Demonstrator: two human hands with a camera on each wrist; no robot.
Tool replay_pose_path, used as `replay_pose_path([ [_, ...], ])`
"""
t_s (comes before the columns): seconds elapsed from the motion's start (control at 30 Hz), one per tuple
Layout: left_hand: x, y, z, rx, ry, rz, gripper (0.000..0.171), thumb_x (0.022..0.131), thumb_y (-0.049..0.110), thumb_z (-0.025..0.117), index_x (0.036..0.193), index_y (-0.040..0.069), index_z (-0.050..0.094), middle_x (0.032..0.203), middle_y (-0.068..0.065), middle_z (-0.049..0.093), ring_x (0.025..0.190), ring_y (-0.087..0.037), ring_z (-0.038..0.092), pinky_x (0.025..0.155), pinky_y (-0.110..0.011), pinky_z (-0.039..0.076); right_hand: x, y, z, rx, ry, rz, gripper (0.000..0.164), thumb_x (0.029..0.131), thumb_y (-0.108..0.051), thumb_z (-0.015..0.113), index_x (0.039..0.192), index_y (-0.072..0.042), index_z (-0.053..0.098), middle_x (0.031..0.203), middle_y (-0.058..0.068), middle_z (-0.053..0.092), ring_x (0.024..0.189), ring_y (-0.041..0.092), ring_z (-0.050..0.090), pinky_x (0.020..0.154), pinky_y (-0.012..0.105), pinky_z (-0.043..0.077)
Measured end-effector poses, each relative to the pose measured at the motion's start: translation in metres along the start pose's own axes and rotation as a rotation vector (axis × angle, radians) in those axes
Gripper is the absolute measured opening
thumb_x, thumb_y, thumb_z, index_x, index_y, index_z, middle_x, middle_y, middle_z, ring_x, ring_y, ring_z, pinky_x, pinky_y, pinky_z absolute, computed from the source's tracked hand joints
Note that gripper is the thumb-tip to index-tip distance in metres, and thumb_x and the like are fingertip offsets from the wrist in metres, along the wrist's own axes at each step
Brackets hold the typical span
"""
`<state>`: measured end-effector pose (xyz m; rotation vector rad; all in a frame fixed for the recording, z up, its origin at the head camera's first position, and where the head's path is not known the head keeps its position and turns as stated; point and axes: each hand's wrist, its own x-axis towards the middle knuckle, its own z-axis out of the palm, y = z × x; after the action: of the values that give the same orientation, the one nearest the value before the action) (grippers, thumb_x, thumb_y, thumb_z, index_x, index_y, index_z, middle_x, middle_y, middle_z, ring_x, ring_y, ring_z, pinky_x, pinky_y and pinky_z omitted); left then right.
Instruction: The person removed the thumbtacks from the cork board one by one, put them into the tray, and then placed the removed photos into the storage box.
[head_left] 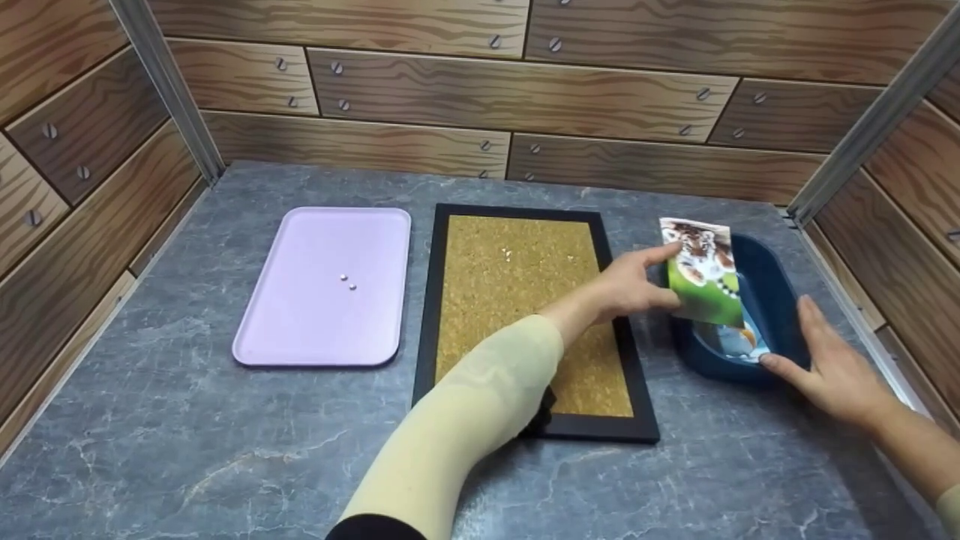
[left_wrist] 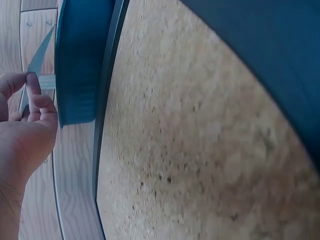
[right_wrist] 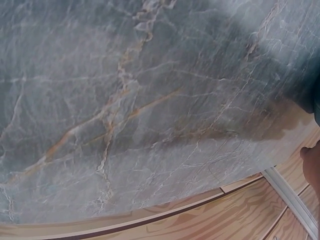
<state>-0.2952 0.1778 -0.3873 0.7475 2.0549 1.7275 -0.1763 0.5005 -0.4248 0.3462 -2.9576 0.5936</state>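
Observation:
My left hand [head_left: 634,285] pinches a photo card [head_left: 703,274] with a tiger on a green ground, thumb and fingers at its left edge. The left wrist view shows the same card [left_wrist: 41,59] nearly edge-on above the fingers. The card hangs over a dark blue bin [head_left: 772,277], covering part of its opening. Another picture card [head_left: 731,341] lies inside the bin. My right hand [head_left: 840,367] holds the bin's near right corner, thumb at the rim. In the right wrist view only a bit of that hand [right_wrist: 312,167] shows at the edge.
A black-framed cork board [head_left: 525,322] lies under my left forearm, with a few small white pieces [head_left: 507,255] on it. Left of it is a lilac tray [head_left: 322,315] bearing two small shiny balls [head_left: 348,282]. Wood-patterned walls [head_left: 487,90] enclose the grey marbled table [head_left: 165,390].

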Motion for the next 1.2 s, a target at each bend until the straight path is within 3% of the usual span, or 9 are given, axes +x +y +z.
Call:
replay_pose_path([
  [0.7,0.003,0.0,0.023,0.044,-0.036,-0.021,0.085,0.087,0.004,0.085,0.162,0.021,0.047,0.161,0.013,0.047,0.146,-0.001,0.037,0.113,-0.019,0.037,-0.001,0.0,-0.001,0.008,-0.003,0.013,0.098,0.106,-0.036,0.062,0.167,0.004,-0.004,0.169,0.038,0.0,0.15,0.065,0.009,0.126,0.064,0.004],
  [0.87,0.004,-0.003,0.027,0.015,-0.033,-0.006,0.085,0.086,0.001,0.085,0.161,0.016,0.047,0.162,0.01,0.047,0.143,0.002,0.038,0.113,-0.018,0.037,-0.001,0.001,0.0,0.006,0.0,0.009,0.098,0.106,-0.036,0.062,0.167,0.005,-0.003,0.168,0.039,0.001,0.151,0.064,0.009,0.126,0.065,0.005],
  [1.0,0.005,-0.003,0.029,-0.006,-0.03,-0.001,0.085,0.086,-0.001,0.084,0.161,0.014,0.047,0.161,0.008,0.048,0.135,0.0,0.045,0.106,-0.016,0.043,-0.001,0.001,-0.001,0.003,0.005,0.009,0.097,0.106,-0.036,0.062,0.166,0.005,-0.003,0.168,0.04,0.001,0.15,0.064,0.01,0.125,0.067,0.007],
  [1.2,0.005,-0.004,0.032,-0.028,-0.027,-0.036,0.086,0.085,-0.003,0.082,0.161,0.018,0.047,0.16,0.012,0.048,0.124,-0.004,0.055,0.086,-0.015,0.052,0.0,0.001,-0.001,0.002,0.0,0.014,0.098,0.106,-0.037,0.061,0.166,0.005,-0.003,0.168,0.04,0.001,0.15,0.065,0.01,0.125,0.067,0.007],
])
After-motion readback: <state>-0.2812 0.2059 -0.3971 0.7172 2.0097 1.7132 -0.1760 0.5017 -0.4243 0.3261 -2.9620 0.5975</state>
